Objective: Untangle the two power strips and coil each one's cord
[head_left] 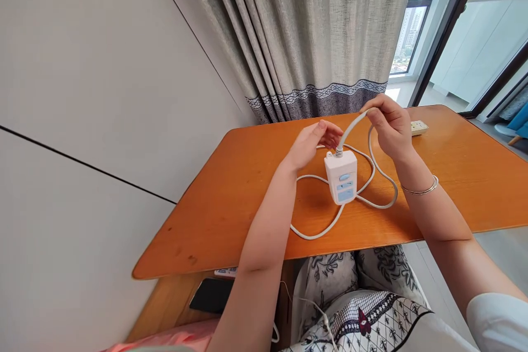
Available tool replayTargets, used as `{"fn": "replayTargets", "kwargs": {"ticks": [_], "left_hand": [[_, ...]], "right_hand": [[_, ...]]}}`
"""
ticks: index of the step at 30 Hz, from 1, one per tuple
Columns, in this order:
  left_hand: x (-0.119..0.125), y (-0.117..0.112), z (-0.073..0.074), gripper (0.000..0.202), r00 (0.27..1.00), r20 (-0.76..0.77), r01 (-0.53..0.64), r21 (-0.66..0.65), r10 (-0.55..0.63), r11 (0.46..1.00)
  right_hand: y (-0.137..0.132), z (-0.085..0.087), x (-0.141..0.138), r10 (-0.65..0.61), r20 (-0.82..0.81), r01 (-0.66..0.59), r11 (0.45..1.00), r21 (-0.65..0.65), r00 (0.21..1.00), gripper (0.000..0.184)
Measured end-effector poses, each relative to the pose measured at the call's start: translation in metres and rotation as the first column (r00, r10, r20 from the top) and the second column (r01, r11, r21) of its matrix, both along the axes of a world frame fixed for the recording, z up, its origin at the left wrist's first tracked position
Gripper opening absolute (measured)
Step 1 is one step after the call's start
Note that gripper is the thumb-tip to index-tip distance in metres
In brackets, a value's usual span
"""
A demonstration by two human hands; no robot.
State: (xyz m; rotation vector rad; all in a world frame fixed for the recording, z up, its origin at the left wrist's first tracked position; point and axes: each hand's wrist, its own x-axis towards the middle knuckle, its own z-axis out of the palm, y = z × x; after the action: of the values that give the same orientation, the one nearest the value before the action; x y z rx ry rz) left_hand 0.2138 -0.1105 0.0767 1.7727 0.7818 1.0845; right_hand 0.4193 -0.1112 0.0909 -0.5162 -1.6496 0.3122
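Note:
A white power strip (341,179) with light blue sockets and a small blue switch hangs end-on over the table, held up by its cord. My right hand (390,124) pinches the white cord (350,127) between thumb and fingers, and the cord arches down into the top of the strip. To the left of that arch is my left hand (315,140), its fingers curved and apart with nothing gripped. Whether its fingertips touch the cord or strip, I cannot tell. The rest of the cord lies in loose loops on the orange-brown wooden table (243,187).
Another white socket block (419,127) lies behind my right wrist. A grey curtain (322,27) hangs beyond the far edge, and a white panel wall (94,93) borders the left. Below the tabletop are a black phone (211,294) and a thin white cable (307,301).

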Motion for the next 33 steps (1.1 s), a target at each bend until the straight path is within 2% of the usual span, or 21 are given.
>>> {"fn": "replayTargets", "kwargs": {"ticks": [4, 6, 8, 10, 12, 15, 18, 20, 23, 26, 28, 33], "left_hand": [[0.011, -0.029, 0.012, 0.057, 0.968, 0.117, 0.229, -0.066, -0.221, 0.971], [0.016, -0.036, 0.013, 0.052, 0.948, 0.169, 0.286, -0.083, -0.269, 0.955], [0.019, -0.039, 0.013, 0.047, 0.943, 0.217, 0.276, -0.084, -0.253, 0.957], [0.018, -0.040, 0.014, 0.042, 0.950, 0.261, 0.199, -0.077, -0.173, 0.977], [0.011, -0.042, 0.018, 0.039, 0.948, 0.313, 0.073, -0.057, -0.052, 0.996], [-0.007, -0.041, 0.027, 0.038, 0.913, 0.387, -0.142, 0.014, 0.126, 0.990], [-0.022, -0.034, 0.033, 0.037, 0.872, 0.433, -0.301, 0.103, 0.230, 0.948], [-0.025, -0.029, 0.033, 0.032, 0.861, 0.456, -0.329, 0.164, 0.225, 0.930], [-0.020, -0.021, 0.029, 0.029, 0.869, 0.453, -0.323, 0.221, 0.196, 0.920], [-0.011, -0.015, 0.023, 0.034, 0.880, 0.397, -0.359, 0.202, 0.259, 0.911], [-0.005, -0.013, 0.018, 0.036, 0.892, 0.362, -0.353, 0.184, 0.271, 0.917], [0.005, -0.013, 0.008, 0.039, 0.955, 0.238, -0.224, 0.171, 0.180, 0.960]], "right_hand": [[-0.009, 0.002, -0.005, -0.055, 0.025, 0.057, 0.993, -0.101, 0.998, 0.045], [-0.010, 0.003, -0.007, -0.043, 0.041, 0.049, 0.988, -0.147, 0.998, 0.047], [-0.006, 0.001, -0.007, -0.016, 0.053, 0.025, 0.984, -0.177, 0.998, 0.045], [0.001, -0.004, -0.006, 0.022, 0.089, -0.002, 0.976, -0.219, 0.996, 0.036], [0.010, -0.012, -0.004, 0.087, 0.164, -0.035, 0.954, -0.299, 0.983, 0.026], [0.016, -0.020, -0.003, 0.221, 0.341, -0.029, 0.872, -0.488, 0.914, 0.027], [0.011, -0.019, -0.005, 0.318, 0.537, 0.105, 0.781, -0.615, 0.781, 0.031], [0.002, -0.015, -0.007, 0.323, 0.647, 0.221, 0.758, -0.614, 0.691, 0.031], [-0.012, -0.008, -0.009, 0.215, 0.784, 0.380, 0.781, -0.496, 0.582, 0.028], [-0.025, -0.002, -0.009, 0.124, 0.846, 0.417, 0.827, -0.377, 0.519, 0.017], [-0.031, 0.002, -0.010, 0.122, 0.840, 0.365, 0.861, -0.355, 0.529, 0.013], [-0.041, 0.010, -0.011, 0.189, 0.721, 0.136, 0.920, -0.366, 0.666, 0.010]]}}
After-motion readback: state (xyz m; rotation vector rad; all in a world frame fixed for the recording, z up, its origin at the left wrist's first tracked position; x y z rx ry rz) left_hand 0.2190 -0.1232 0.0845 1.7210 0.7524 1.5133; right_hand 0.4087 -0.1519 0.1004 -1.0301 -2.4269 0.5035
